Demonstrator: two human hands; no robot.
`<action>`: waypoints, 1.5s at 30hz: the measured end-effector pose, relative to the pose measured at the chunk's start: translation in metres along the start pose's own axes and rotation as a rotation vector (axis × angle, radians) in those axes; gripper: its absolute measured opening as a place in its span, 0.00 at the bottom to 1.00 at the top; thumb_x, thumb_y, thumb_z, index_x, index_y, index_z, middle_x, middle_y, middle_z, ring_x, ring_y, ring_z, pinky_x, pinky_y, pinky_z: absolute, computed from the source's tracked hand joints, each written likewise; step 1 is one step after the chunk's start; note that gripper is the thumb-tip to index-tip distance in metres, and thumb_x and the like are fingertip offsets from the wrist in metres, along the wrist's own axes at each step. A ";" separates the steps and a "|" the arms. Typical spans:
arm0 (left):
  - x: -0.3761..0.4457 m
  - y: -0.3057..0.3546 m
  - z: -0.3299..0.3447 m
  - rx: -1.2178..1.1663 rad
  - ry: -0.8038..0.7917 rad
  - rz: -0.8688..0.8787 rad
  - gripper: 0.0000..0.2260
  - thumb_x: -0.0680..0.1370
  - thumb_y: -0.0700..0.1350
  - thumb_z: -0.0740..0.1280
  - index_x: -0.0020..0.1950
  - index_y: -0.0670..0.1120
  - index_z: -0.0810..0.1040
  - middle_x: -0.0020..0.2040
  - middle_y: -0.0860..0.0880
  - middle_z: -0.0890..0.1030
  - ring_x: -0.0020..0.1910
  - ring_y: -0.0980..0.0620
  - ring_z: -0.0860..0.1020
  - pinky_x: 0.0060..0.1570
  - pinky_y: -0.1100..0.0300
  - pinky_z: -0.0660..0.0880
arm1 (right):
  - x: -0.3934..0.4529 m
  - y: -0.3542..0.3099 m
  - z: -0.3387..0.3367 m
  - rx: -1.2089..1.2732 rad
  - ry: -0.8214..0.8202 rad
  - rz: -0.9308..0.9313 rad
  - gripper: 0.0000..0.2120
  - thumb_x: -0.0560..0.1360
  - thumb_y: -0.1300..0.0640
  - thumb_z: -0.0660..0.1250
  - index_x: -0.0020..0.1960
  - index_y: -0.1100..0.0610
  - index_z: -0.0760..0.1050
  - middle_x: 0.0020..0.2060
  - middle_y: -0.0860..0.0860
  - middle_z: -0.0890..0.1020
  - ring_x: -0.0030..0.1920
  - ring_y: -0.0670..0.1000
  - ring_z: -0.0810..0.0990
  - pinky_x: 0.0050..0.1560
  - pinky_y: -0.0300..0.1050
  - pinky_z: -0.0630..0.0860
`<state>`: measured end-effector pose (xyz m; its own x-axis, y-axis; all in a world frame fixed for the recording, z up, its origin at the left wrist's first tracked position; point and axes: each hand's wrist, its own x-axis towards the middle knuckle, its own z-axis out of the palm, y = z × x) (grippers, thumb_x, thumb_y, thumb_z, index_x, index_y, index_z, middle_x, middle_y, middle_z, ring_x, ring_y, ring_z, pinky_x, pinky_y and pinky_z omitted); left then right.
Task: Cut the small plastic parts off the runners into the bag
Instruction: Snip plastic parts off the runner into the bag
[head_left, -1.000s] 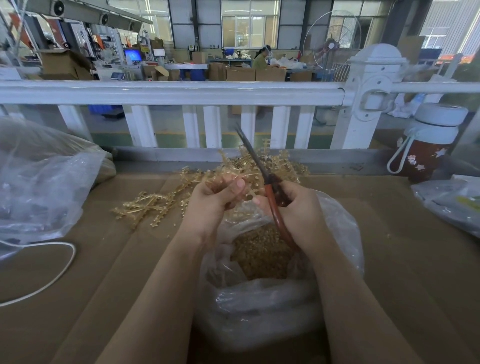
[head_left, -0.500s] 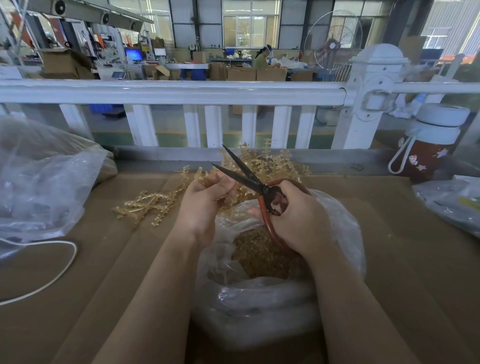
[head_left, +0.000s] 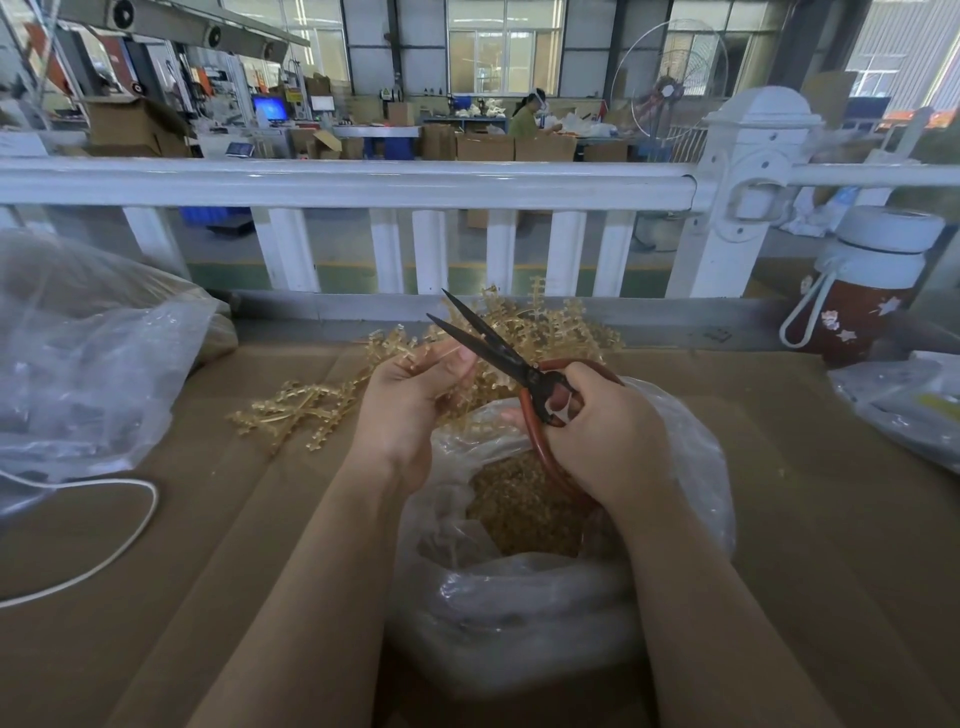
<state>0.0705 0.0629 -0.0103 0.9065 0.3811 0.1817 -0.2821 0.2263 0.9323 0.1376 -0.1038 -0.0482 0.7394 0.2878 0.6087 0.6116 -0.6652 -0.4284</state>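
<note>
No readable writing anywhere near the work: the bottle (head_left: 862, 291) beyond the right hand (head_left: 605, 436) has flower and star prints only, and the signs in the workshop behind the white railing (head_left: 343, 184) are too small to read.

Right hand's fingers are curled through the red loop handles of the scissors (head_left: 511, 361); blades are parted, tips pointing up and away past the left fingertips. Lower handle loop is partly hidden under the palm.

Left hand (head_left: 410, 400) has thumb and fingers closed on a thin runner (head_left: 457, 410) just left of the blades; the fingers cover most of it, so I can't tell how many parts remain on it.

Clear bag (head_left: 691, 452) sits open directly below both hands, holding a heap of amber cut parts (head_left: 519, 509). Loose runners (head_left: 301, 410) lie on the cardboard bench top (head_left: 810, 519) left of and beyond the fingers.

Another plastic bag (head_left: 88, 358) well left, contents unclear; white cord (head_left: 119, 551) below it, cut off at the frame edge.
</note>
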 end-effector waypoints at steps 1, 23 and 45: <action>0.000 0.000 0.000 0.003 -0.003 0.001 0.08 0.77 0.38 0.68 0.40 0.47 0.82 0.33 0.53 0.80 0.32 0.58 0.74 0.35 0.68 0.72 | 0.000 0.000 0.000 -0.005 0.005 0.000 0.19 0.71 0.34 0.72 0.41 0.48 0.74 0.36 0.41 0.79 0.37 0.44 0.76 0.37 0.36 0.73; 0.001 -0.001 -0.001 0.000 0.019 -0.025 0.04 0.74 0.42 0.71 0.40 0.47 0.84 0.35 0.52 0.80 0.34 0.57 0.75 0.37 0.68 0.73 | 0.002 0.001 0.001 0.021 -0.003 0.022 0.26 0.67 0.24 0.62 0.43 0.47 0.77 0.32 0.37 0.75 0.34 0.39 0.74 0.35 0.34 0.71; 0.002 -0.012 0.003 0.092 -0.032 -0.128 0.08 0.69 0.47 0.75 0.44 0.44 0.84 0.38 0.51 0.83 0.38 0.57 0.79 0.46 0.59 0.71 | 0.005 -0.010 0.003 0.633 -0.141 0.226 0.08 0.73 0.52 0.77 0.38 0.44 0.80 0.33 0.40 0.84 0.35 0.41 0.83 0.33 0.32 0.77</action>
<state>0.0766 0.0579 -0.0198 0.9431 0.3256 0.0678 -0.1347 0.1877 0.9729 0.1362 -0.0931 -0.0429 0.8717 0.3049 0.3838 0.4528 -0.2012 -0.8686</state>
